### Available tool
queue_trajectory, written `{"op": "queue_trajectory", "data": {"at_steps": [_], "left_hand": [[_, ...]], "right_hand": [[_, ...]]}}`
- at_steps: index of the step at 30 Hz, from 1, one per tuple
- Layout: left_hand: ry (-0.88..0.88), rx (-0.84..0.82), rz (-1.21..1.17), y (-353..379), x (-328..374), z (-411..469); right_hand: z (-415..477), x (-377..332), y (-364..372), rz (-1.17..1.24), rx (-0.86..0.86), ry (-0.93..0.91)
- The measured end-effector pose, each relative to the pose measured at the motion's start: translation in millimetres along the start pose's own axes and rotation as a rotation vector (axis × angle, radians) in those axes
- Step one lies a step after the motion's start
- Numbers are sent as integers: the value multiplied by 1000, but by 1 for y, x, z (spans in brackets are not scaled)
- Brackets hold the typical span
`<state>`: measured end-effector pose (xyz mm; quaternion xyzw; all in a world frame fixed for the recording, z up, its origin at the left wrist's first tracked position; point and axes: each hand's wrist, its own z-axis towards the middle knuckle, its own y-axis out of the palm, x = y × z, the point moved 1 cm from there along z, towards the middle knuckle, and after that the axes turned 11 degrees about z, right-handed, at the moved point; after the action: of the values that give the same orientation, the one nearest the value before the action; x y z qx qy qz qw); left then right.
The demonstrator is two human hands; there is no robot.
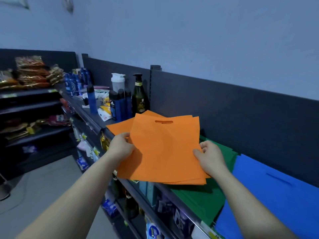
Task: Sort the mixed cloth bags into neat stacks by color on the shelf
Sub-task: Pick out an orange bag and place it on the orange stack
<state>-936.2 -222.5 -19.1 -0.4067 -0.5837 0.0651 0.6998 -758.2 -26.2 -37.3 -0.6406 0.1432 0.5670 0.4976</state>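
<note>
Both hands, left and right, pinch the orange bags' side edges, squaring them over the shelf's front edge beside green bags.

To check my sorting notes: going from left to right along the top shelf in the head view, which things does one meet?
Tall blue bottle → white shaker → dark pump bottle → orange bags, held between the left hand and the right hand → green bags → blue bags.
</note>
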Motion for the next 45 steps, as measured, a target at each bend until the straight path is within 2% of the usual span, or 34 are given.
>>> {"op": "queue_trajectory", "data": {"at_steps": [9,15,22,28,32,35,39,45], "left_hand": [[104,-1,200,-19,-35,143],[229,-94,329,-23,-44,224],[328,-176,384,-14,-59,281],[382,-213,435,-8,-69,303],[482,-183,534,-5,-73,312],[600,-155,613,-4,-62,304],[839,-120,605,1,-29,281],[1071,-207,544,28,18,228]], "right_hand": [[67,-9,89,-32,15,102],[90,-19,138,-58,85,198],[97,-28,179,-217,205,244],[100,-41,196,-488,228,286],[95,-42,195,-593,235,257],[90,-44,180,-672,287,224],[80,-47,143,-712,360,298],[40,-47,100,-758,474,380]]}}
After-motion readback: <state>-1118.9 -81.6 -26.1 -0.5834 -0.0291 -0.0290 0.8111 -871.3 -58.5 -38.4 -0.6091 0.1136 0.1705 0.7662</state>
